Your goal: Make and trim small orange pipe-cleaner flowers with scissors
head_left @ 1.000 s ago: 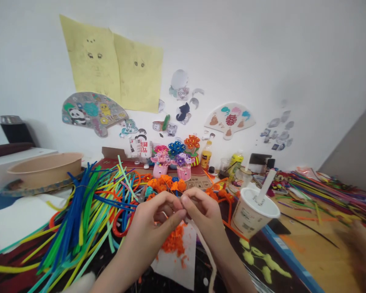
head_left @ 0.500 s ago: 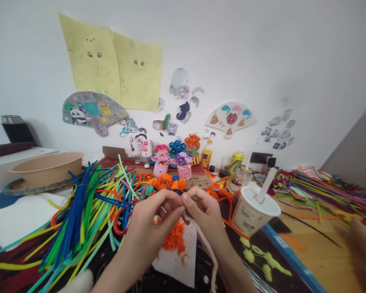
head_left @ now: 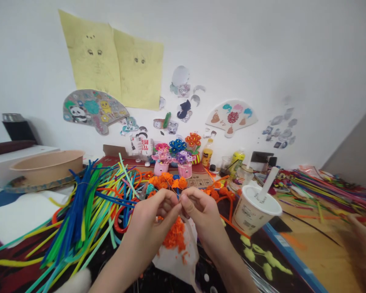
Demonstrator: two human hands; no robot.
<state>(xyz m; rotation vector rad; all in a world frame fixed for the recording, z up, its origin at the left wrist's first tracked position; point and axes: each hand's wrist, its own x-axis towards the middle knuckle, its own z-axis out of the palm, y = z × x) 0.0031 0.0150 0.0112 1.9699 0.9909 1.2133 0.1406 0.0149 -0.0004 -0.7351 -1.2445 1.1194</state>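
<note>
Both hands meet fingertip to fingertip in the middle. My left hand (head_left: 155, 213) is closed in a pinch of thumb and forefinger, and my right hand (head_left: 203, 209) pinches right beside it. From between them a pale pipe cleaner (head_left: 196, 254) hangs down past my right wrist, blurred by motion; its pinched end is mostly hidden by the fingers. Below the hands, orange fuzzy scraps (head_left: 174, 238) lie on a white sheet of paper (head_left: 175, 268). Just beyond the fingers are orange pipe-cleaner flowers (head_left: 164, 180).
Many coloured pipe cleaners (head_left: 79, 215) spread across the left. A lidded paper cup (head_left: 253, 213) with a straw stands at right, near pale yellow pieces (head_left: 266, 260). Behind are flower pots (head_left: 185, 170) and a juice bottle (head_left: 207, 154). Another person's hand (head_left: 364, 230) shows at far right.
My fingertips have shifted slightly left, still pinched together. The pale pipe cleaner's hanging part has swung left and blurred. The other person's hand has moved at the right edge.
</note>
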